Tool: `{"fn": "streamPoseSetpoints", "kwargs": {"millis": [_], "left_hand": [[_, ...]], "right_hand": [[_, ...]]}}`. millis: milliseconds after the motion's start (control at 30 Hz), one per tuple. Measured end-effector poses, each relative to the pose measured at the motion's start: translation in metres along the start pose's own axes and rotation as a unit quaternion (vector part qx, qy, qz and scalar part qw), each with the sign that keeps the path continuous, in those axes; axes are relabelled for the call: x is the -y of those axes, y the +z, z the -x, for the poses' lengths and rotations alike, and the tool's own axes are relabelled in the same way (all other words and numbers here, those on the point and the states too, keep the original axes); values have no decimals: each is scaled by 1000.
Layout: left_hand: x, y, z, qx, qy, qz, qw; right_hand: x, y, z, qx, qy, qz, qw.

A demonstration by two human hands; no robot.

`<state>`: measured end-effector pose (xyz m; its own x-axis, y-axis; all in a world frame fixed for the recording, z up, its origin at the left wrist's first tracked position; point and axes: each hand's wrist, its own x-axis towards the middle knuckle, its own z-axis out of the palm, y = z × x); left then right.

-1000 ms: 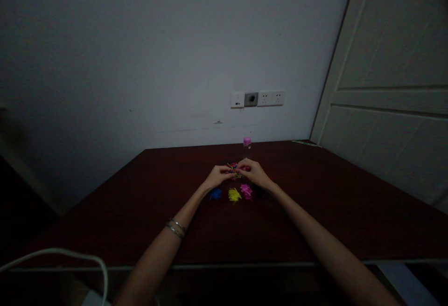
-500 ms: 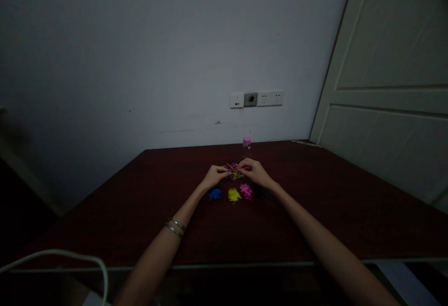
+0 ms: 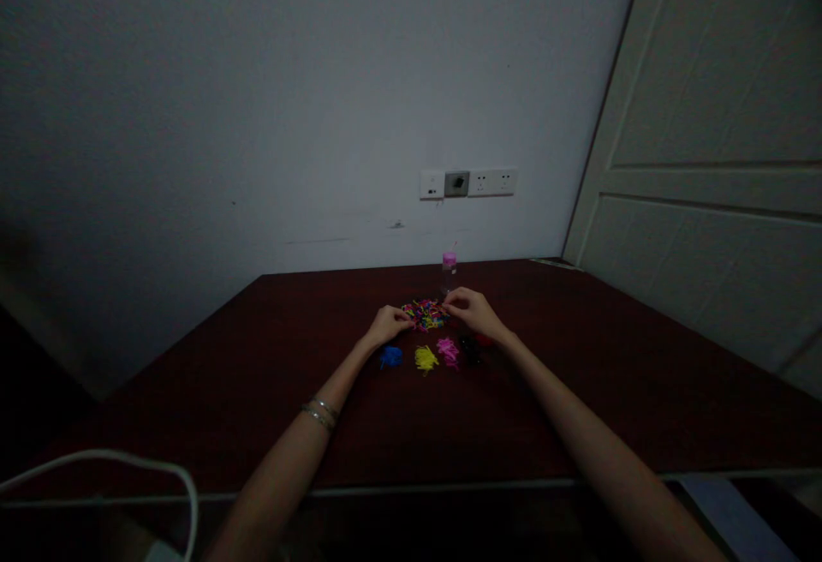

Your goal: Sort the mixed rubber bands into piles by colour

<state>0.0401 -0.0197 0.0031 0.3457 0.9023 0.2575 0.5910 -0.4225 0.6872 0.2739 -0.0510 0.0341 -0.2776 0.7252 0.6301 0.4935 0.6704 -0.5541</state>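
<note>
A mixed heap of small, colourful rubber bands [image 3: 425, 313] lies on the dark red table. At its left edge, my left hand [image 3: 387, 325] has thumb and forefinger closed in a pinch. My right hand [image 3: 476, 313] pinches at the heap's right edge. Whatever sits between the fingertips of either hand is too small to make out. Nearer to me are single-colour piles: blue bands [image 3: 391, 357], yellow bands [image 3: 425, 359], pink bands [image 3: 448, 352] and black bands [image 3: 471, 349]. A bit of red [image 3: 484, 339] shows beside my right wrist, which partly hides it.
Behind the heap stands a clear bottle with a pink cap [image 3: 449, 271]. The table [image 3: 321, 313] meets a wall with sockets [image 3: 491, 182], and a white panelled door [image 3: 699, 245] is at the right. A white cable [image 3: 128, 457] loops over the front left edge.
My hands have drawn apart from over the heap, so more of it shows. The black pile and the red bit are now easier to see. The view has shifted slightly.
</note>
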Motion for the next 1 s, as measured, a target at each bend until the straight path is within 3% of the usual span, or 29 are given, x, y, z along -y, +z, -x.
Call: {"fn": "streamPoseSetpoints", "kwargs": {"millis": [233, 433, 667, 833, 1000], "left_hand": [[4, -5, 1, -18, -2, 6, 1000], [6, -13, 3, -41, -12, 18, 999], [12, -13, 3, -49, -31, 39, 998], [13, -13, 4, -49, -33, 32, 998], [11, -14, 5, -49, -39, 31, 998]], "right_hand": [[-14, -18, 2, -10, 26, 27, 999], [-32, -44, 21, 38, 72, 62, 995], [-32, -69, 47, 100, 138, 80, 982], [-38, -76, 57, 133, 153, 85, 976], [-38, -74, 56, 123, 151, 85, 977]]}}
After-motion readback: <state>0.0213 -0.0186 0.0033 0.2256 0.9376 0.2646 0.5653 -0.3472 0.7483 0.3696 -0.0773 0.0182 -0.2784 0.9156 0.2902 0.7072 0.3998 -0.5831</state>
